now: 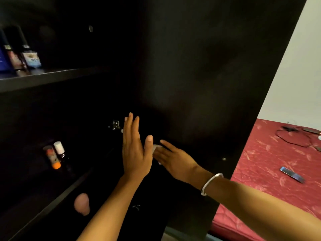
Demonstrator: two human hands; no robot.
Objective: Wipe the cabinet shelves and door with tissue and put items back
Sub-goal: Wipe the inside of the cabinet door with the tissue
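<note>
The dark cabinet door (199, 75) stands open, its inner face toward me. My right hand (173, 159), with a silver bangle at the wrist, presses a white tissue (156, 148) flat against the door's lower part with straight fingers. Only a small piece of the tissue shows past the hand. My left hand (134, 150) is raised upright just left of it, fingers straight, palm turned toward the door, holding nothing. A metal hinge (115, 125) sits just left of my left fingertips.
The upper shelf (52, 77) carries three dark bottles (22, 54) at the far left. On the lower shelf (57, 197) stand an orange-capped tube (52, 157) and a white-capped bottle (60, 150). A red bed (269, 171) at right holds a phone (292, 174) and cables.
</note>
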